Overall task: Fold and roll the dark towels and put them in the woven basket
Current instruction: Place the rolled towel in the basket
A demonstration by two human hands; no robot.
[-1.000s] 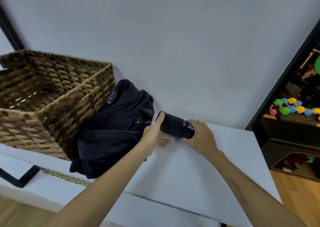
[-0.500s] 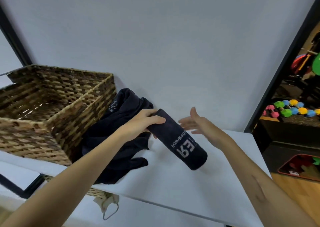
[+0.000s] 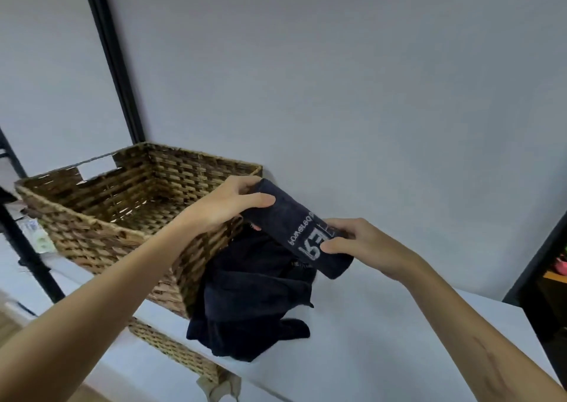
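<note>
Gripping rolled towel (image 3: 294, 233) at both ends, left hand (image 3: 227, 205) and right hand (image 3: 359, 245) fingers curled round it, beside woven basket (image 3: 101, 229)

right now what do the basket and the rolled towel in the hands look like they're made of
Basket: looks like woven natural fibre, maybe seagrass or rattan, matte, with flat brown and tan strands in a checker weave and light showing through gaps.
Rolled towel: soft dark navy cloth, probably terry or cotton; fuzzy matte nap, pale lettering, and it dents under the fingers.
</note>
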